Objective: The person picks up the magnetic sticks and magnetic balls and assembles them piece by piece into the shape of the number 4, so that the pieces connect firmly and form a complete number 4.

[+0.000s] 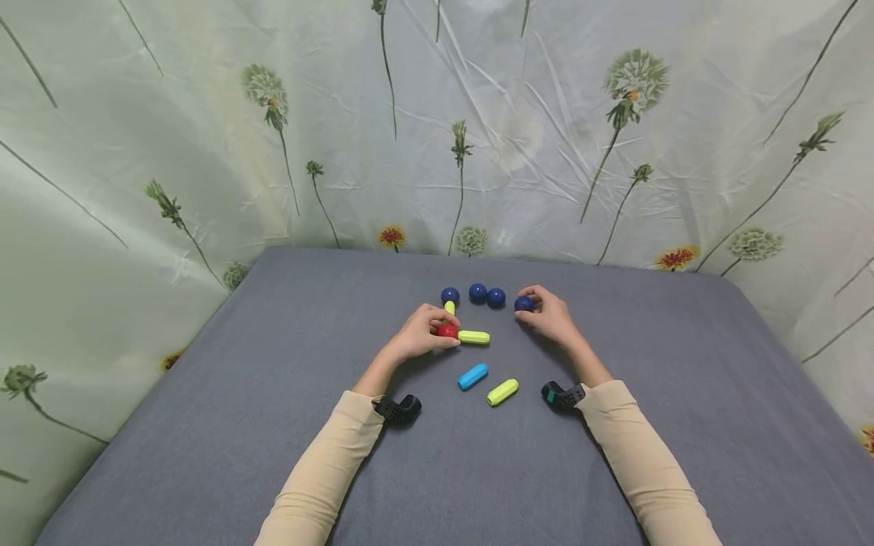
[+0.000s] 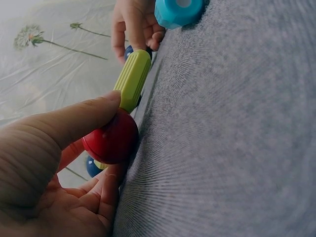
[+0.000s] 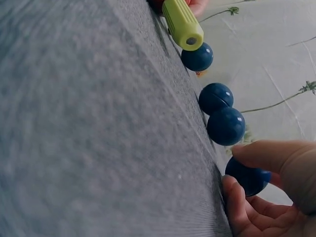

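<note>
My left hand point(image 1: 425, 334) pinches a red ball point(image 2: 112, 139) between thumb and fingers, low over the grey surface. One yellow-green ribbed rod point(image 1: 474, 337) sticks out from the red ball to the right. Another yellow-green rod point(image 1: 449, 308) runs from behind the left fingers to a dark blue ball point(image 1: 450, 295). My right hand point(image 1: 551, 316) holds a second blue ball point(image 3: 247, 176) between thumb and fingertips. Two more blue balls, a left one point(image 1: 478, 292) and a right one point(image 1: 496, 297), sit side by side just left of that hand.
Nearer to me, a light blue rod point(image 1: 473, 377) and a loose yellow-green rod point(image 1: 502, 392) lie on the grey cloth-covered surface point(image 1: 437, 470). A pale curtain with dandelion prints point(image 1: 532, 152) hangs behind its far edge. Black wrist straps point(image 1: 399, 409) sit on both wrists.
</note>
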The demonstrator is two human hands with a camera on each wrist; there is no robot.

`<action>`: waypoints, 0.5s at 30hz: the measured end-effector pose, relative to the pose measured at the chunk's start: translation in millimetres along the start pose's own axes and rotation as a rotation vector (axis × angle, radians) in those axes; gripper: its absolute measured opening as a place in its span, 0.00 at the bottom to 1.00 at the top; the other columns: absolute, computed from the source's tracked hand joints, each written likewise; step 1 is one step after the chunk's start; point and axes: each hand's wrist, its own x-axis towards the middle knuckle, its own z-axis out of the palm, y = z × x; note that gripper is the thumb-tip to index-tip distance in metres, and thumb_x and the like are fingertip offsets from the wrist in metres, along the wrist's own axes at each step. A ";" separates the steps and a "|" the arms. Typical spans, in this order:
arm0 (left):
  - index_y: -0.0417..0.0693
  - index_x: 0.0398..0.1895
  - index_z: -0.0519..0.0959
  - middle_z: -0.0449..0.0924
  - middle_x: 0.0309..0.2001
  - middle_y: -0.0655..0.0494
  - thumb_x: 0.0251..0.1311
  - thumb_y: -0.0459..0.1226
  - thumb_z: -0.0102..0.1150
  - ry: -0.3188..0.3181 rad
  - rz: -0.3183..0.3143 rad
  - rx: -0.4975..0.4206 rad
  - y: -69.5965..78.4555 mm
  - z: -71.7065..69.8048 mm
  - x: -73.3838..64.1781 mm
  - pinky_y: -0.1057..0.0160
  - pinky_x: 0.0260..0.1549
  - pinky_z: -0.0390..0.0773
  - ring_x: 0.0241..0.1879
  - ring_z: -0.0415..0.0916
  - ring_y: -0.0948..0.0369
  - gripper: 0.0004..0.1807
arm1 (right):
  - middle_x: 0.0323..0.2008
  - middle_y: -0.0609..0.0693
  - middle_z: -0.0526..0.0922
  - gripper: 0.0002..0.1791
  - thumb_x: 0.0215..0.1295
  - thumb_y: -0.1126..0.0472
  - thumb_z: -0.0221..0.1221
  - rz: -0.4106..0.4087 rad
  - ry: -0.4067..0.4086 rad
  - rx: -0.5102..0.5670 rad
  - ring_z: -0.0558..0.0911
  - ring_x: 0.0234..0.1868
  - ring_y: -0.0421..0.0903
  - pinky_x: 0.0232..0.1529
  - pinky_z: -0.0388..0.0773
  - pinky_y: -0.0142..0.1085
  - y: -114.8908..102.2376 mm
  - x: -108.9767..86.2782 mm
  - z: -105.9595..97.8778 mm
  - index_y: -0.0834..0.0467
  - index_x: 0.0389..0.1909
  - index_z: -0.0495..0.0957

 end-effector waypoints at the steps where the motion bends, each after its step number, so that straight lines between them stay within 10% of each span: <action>1: 0.47 0.43 0.81 0.69 0.52 0.42 0.51 0.37 0.67 0.001 0.001 0.001 -0.2 0.0 0.1 0.52 0.51 0.74 0.52 0.73 0.45 0.15 | 0.50 0.66 0.77 0.20 0.59 0.62 0.60 0.000 -0.006 0.006 0.76 0.26 0.40 0.23 0.72 0.30 0.1 0.0 -0.7 0.61 0.53 0.71; 15: 0.46 0.43 0.81 0.69 0.52 0.42 0.51 0.37 0.67 -0.002 0.001 -0.006 0.1 0.0 -0.7 0.51 0.51 0.74 0.53 0.72 0.45 0.15 | 0.50 0.65 0.77 0.21 0.61 0.60 0.60 0.004 -0.049 0.075 0.78 0.31 0.43 0.26 0.74 0.31 1.6 -4.0 -3.3 0.60 0.54 0.71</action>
